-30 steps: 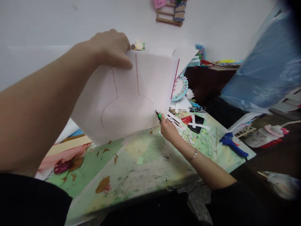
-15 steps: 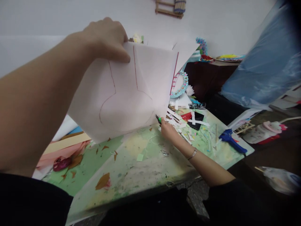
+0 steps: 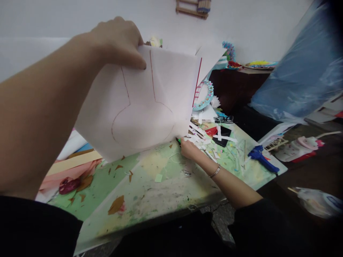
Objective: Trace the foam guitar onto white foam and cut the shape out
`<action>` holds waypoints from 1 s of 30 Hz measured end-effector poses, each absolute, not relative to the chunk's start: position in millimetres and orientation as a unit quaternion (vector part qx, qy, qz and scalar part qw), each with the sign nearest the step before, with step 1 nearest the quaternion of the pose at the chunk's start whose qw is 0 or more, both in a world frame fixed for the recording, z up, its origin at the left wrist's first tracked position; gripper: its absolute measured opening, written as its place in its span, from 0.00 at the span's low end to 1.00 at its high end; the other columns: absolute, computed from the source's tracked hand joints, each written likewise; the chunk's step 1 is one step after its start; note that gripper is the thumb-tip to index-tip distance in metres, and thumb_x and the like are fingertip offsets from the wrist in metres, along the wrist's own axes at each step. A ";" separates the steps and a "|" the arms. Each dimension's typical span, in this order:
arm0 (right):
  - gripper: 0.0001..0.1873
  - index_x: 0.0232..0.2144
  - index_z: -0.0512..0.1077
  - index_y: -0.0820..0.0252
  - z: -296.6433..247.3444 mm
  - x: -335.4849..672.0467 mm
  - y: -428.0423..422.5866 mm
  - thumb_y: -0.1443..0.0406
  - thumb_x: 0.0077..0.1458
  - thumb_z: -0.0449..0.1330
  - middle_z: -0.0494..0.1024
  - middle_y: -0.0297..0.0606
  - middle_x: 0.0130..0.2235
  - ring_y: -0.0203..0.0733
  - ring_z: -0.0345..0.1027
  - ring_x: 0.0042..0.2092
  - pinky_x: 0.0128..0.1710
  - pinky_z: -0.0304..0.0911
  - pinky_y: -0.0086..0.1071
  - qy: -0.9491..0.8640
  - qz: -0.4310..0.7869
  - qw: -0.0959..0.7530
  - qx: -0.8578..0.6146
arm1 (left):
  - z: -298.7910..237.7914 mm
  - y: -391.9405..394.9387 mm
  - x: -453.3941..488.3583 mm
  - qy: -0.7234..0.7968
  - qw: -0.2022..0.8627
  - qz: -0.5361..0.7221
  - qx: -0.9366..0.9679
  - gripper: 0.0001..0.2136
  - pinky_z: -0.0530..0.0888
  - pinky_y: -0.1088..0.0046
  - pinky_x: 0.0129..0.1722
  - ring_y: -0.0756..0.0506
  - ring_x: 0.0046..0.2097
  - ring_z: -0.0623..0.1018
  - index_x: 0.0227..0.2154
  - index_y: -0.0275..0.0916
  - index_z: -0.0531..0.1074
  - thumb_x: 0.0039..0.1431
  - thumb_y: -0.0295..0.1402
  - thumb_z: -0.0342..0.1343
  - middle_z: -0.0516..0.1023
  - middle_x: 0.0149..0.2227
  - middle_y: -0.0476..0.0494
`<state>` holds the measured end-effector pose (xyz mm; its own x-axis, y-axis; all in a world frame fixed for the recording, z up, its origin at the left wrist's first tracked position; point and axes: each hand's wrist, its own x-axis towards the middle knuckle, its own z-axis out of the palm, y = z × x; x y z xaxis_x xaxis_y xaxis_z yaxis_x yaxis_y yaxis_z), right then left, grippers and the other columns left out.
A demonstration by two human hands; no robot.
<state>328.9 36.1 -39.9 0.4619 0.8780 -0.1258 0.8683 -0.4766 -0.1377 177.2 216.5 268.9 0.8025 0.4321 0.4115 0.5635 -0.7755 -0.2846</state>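
Observation:
My left hand (image 3: 119,41) pinches the top edge of a large white paper sheet (image 3: 150,107) and holds it upright over the table. A flask-like outline is drawn on the sheet in red-brown line. My right hand (image 3: 189,149) is closed round a green-handled cutting tool (image 3: 178,140), probably scissors, at the sheet's lower right edge. Only the tool's tip shows. A bracelet sits on my right wrist.
The green, paint-stained table (image 3: 150,192) carries paper scraps, white strips (image 3: 199,134), a black phone (image 3: 223,136), a blue glue gun (image 3: 261,159), and pink and tan paper (image 3: 72,171) at the left. A decorated paper plate (image 3: 205,94) and a blue plastic bag (image 3: 302,82) stand behind.
The sheet and my left hand have drifted slightly left and up in view. My right hand with the tool has moved a little lower along the sheet's bottom edge.

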 end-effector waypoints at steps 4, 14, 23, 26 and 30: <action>0.19 0.50 0.66 0.62 -40.0 332.2 39.5 0.59 0.60 0.56 0.72 0.42 0.48 0.41 0.69 0.45 0.43 0.68 0.41 -0.510 0.101 0.026 -0.854 | 270.3 217.3 177.8 -0.260 0.213 -0.153 -0.929 0.21 0.70 0.63 0.31 0.37 0.36 0.75 0.32 0.31 0.76 0.47 0.46 0.50 0.69 0.28 0.40; 0.19 0.50 0.66 0.61 -34.4 331.1 33.1 0.59 0.60 0.56 0.71 0.42 0.49 0.42 0.69 0.45 0.43 0.68 0.41 -0.513 0.102 0.030 -0.852 | 272.8 215.5 181.7 -0.291 0.215 -0.132 -0.923 0.18 0.67 0.66 0.29 0.41 0.34 0.72 0.35 0.38 0.74 0.44 0.43 0.52 0.73 0.32 0.39; 0.19 0.51 0.66 0.61 -33.9 330.3 25.3 0.59 0.60 0.56 0.71 0.42 0.49 0.42 0.69 0.46 0.44 0.68 0.42 -0.517 0.113 0.037 -0.848 | 273.7 210.2 172.2 -0.254 0.238 -0.093 -0.933 0.23 0.61 0.72 0.28 0.48 0.32 0.66 0.41 0.35 0.73 0.53 0.47 0.44 0.72 0.35 0.42; 0.19 0.51 0.66 0.61 -28.3 334.3 26.2 0.59 0.60 0.56 0.71 0.42 0.49 0.42 0.69 0.46 0.44 0.68 0.42 -0.524 0.122 0.041 -0.842 | 274.4 209.2 169.6 -0.239 0.233 -0.105 -0.937 0.22 0.60 0.72 0.27 0.49 0.32 0.66 0.39 0.35 0.73 0.54 0.46 0.44 0.73 0.34 0.43; 0.18 0.50 0.67 0.62 -17.6 338.4 21.9 0.59 0.60 0.56 0.71 0.42 0.50 0.43 0.69 0.47 0.45 0.67 0.43 -0.536 0.130 0.051 -0.833 | 275.8 206.7 167.0 -0.223 0.225 -0.110 -0.942 0.21 0.60 0.72 0.27 0.49 0.31 0.66 0.35 0.33 0.73 0.54 0.45 0.45 0.73 0.33 0.42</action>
